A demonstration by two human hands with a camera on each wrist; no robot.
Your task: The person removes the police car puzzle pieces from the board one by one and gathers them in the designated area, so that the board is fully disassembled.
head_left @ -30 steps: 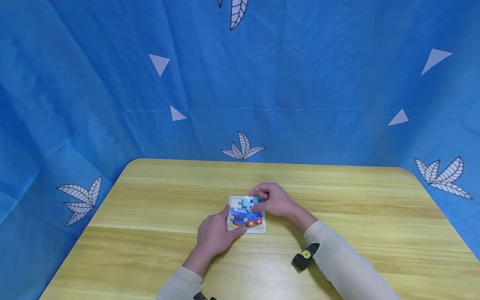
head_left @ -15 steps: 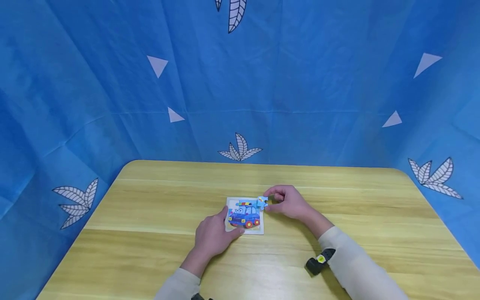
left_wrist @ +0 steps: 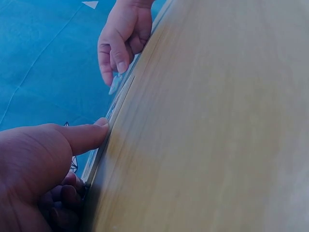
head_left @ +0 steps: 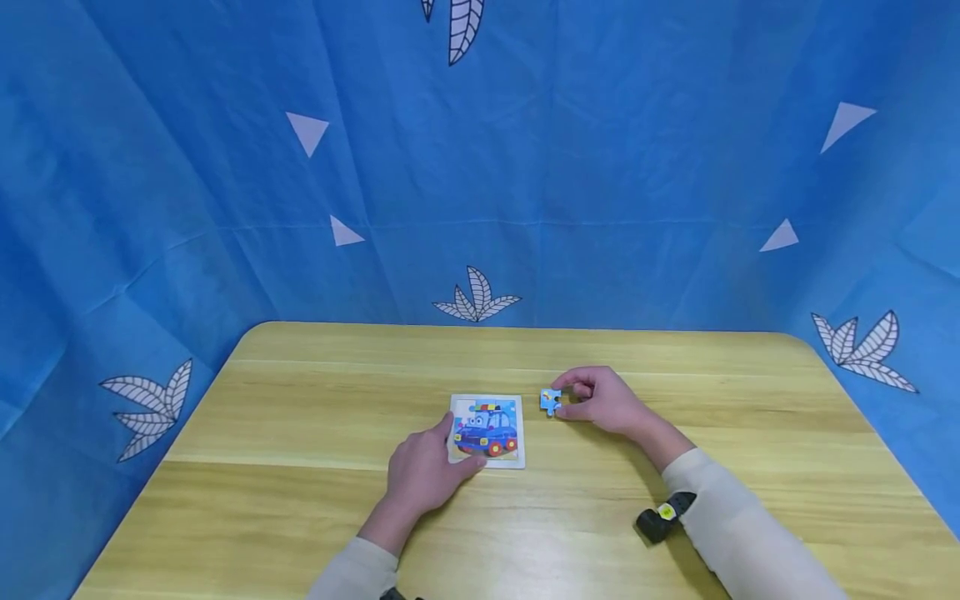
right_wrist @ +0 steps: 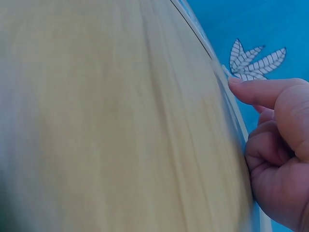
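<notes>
A small square jigsaw puzzle (head_left: 486, 463) with a pale frame and a blue cartoon car picture lies flat on the table. My left hand (head_left: 423, 471) grips it around its lower left corner, thumb along the front edge and fingers at the left side. To the right of the puzzle, my right hand (head_left: 603, 402) pinches a light blue jigsaw piece (head_left: 550, 401) between thumb and index finger. That piece is apart from the puzzle and low over the table; whether it touches the wood I cannot tell. In the left wrist view the piece (left_wrist: 115, 84) appears edge-on.
The wooden table (head_left: 315, 400) has a rounded far edge. Behind it hangs a blue cloth (head_left: 637, 167) with white leaves and triangles. A black wrist camera (head_left: 663, 517) is strapped to the right sleeve.
My right hand has carried the jigsaw piece from above the puzzle to the right, off its frame. The car picture's top is now uncovered. The left hand keeps its hold.
</notes>
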